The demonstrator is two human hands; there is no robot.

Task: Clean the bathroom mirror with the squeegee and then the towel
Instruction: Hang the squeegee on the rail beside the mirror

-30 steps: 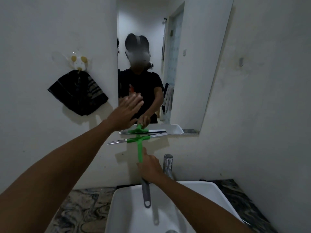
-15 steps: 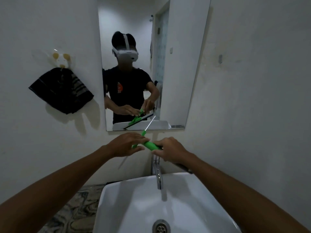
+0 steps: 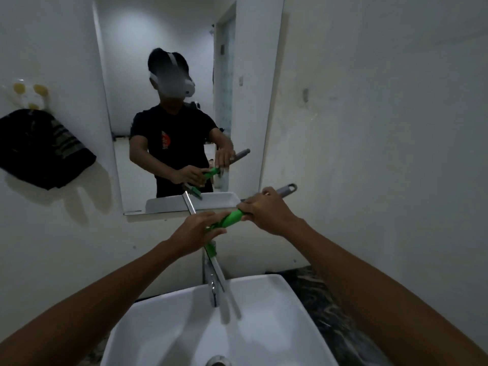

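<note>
Both hands hold the squeegee in the air above the tap, just below the lower edge of the mirror. The right hand is wrapped around the handle where the green grip meets the grey end; its fingers are curled tight around the shaft, and the grey tail with its hanging loop sticks out past the knuckles toward 1 o'clock. The left hand sits at about 8 o'clock from the right one, its fingers clamped on the green neck of the squeegee close to the head. The blade bar runs across the handle: one metal end pokes up toward 11 o'clock over the mirror's bottom edge, and the other slants down toward 5 o'clock, passing in front of the tap (the lower tip is blurred, so its exact end is hard to place).

The mirror hangs at 12 o'clock on the white wall and reflects the person in a dark shirt, with the same two-handed grip on the green tool. A dark striped towel hangs from a hook on the wall at 9 o'clock, well apart from the hands. The white basin fills the view at 6 o'clock, with the drain just showing at the bottom edge. A dark marbled desk surface shows beside the basin at 4 o'clock.
</note>
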